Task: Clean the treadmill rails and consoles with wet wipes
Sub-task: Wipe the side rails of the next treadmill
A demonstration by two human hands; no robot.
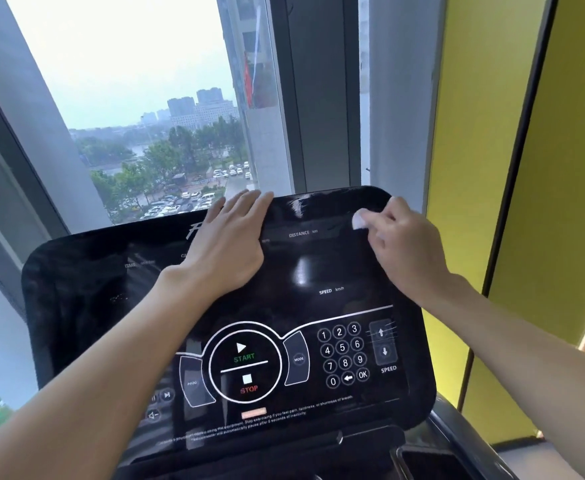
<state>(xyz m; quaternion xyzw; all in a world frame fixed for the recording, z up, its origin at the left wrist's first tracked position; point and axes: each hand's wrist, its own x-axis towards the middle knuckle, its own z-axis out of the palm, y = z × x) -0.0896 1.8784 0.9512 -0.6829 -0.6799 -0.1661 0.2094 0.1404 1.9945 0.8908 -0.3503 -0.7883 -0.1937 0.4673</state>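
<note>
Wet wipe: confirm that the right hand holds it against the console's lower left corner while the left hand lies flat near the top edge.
Wrong corner. The head view shows the right hand holding the wet wipe against the console's upper right corner; the left hand does lie flat near the top edge.

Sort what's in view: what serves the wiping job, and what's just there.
Job: wipe, pinched in the right hand; console, under the wipe; left hand, flat on the console top.
Just there: window; yellow wall.
</note>
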